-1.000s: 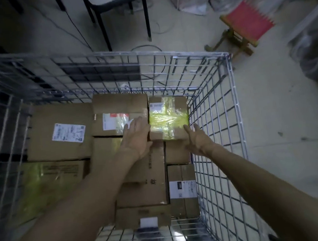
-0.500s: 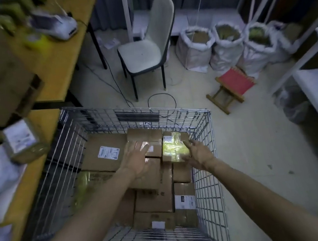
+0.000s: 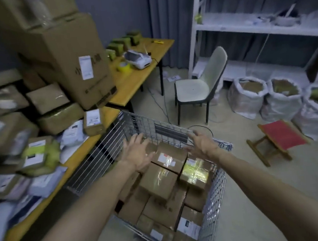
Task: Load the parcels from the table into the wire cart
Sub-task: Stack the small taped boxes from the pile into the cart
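There is one view, from a wide-angle camera worn on the person's head. It sits above the near end of the wire cart and faces forward and down, so the parcels inside the cart are seen close, from steeply overhead, low in the middle of the picture. Both forearms enter from the bottom corners, and the left hand and right hand show over the cart's far end. The wide lens also takes in the worktop left of the cart, a chair beyond it and the floor to its right. The picture's left edge is blurred.
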